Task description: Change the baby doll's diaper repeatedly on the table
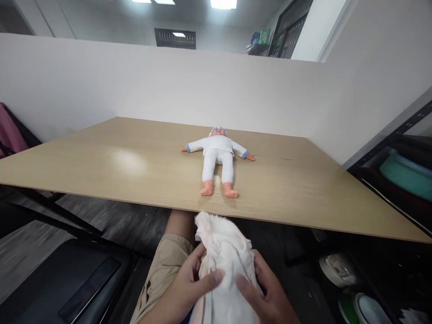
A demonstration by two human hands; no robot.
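A soft white diaper [227, 256] with ruffled, faintly pink edges is held up in front of my lap, just below the table's front edge. My left hand [197, 274] grips its left side, thumb lying across the front and fingers curled behind. On the right side my right hand [261, 288] holds it the same way, the two thumbs close together. Past the diaper, a baby doll [218, 155] in a white suit with blue cuffs lies on its back on the wooden table [151, 180]. Its arms are spread and its bare feet point toward me.
A black chair [43, 270] stands at my left with a dark phone [89, 290] on its seat. A rack at the right holds a green container [407, 175]. Lower right are round white-lidded items [337, 270]. A low white wall [168, 85] runs behind the table.
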